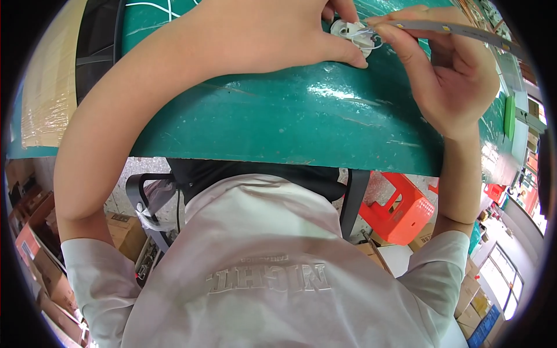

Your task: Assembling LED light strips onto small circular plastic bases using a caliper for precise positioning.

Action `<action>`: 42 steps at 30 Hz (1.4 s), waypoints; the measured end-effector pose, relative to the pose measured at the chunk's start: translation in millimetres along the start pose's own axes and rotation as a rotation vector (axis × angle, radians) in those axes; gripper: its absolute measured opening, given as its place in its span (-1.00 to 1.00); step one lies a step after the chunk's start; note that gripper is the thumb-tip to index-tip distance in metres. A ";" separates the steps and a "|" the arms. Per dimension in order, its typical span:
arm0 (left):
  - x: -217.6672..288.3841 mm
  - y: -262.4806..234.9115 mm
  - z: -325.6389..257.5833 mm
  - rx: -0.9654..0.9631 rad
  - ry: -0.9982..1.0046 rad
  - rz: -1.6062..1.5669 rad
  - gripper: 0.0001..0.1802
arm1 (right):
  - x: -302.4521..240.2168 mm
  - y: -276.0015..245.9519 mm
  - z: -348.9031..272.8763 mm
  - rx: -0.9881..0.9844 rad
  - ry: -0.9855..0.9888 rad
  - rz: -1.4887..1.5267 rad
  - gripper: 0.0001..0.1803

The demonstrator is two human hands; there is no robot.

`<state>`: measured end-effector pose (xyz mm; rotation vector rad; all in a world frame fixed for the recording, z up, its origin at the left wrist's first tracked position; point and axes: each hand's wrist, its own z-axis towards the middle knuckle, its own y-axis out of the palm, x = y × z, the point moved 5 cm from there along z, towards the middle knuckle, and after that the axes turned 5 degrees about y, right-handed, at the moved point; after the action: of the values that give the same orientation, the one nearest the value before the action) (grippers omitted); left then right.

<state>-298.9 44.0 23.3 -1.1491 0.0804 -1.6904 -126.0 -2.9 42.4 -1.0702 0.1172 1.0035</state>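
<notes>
My left hand reaches across the green table top. Its thumb and fingers close round a small round white plastic fitting with thin wires inside. From the right, my right hand pinches the end of a narrow grey LED strip dotted with small yellow chips. Thin white wires run between the strip's end and the fitting. Just where the wires end inside the fitting is too small to make out.
The green table has its near edge just in front of me. A cardboard piece and a black tray-like object lie at the left, with a white cable beyond. Below right stands a red plastic stool; a green object is at the right.
</notes>
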 end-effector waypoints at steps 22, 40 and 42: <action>-2.5 1.3 5.1 -0.042 -0.179 0.007 -0.28 | -7.0 3.0 15.1 -0.081 -0.021 -0.060 -0.89; -14.7 4.3 4.4 -0.046 -0.171 0.032 -0.26 | -3.6 5.2 17.6 -0.155 0.001 0.032 -0.77; -14.9 4.3 2.1 -0.010 -0.110 0.088 -0.24 | -0.8 5.4 15.6 -0.171 0.031 0.035 -0.77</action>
<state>-294.4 54.5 12.6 -1.2262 0.0693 -1.5486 -136.1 9.2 47.2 -1.2430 0.0760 1.0424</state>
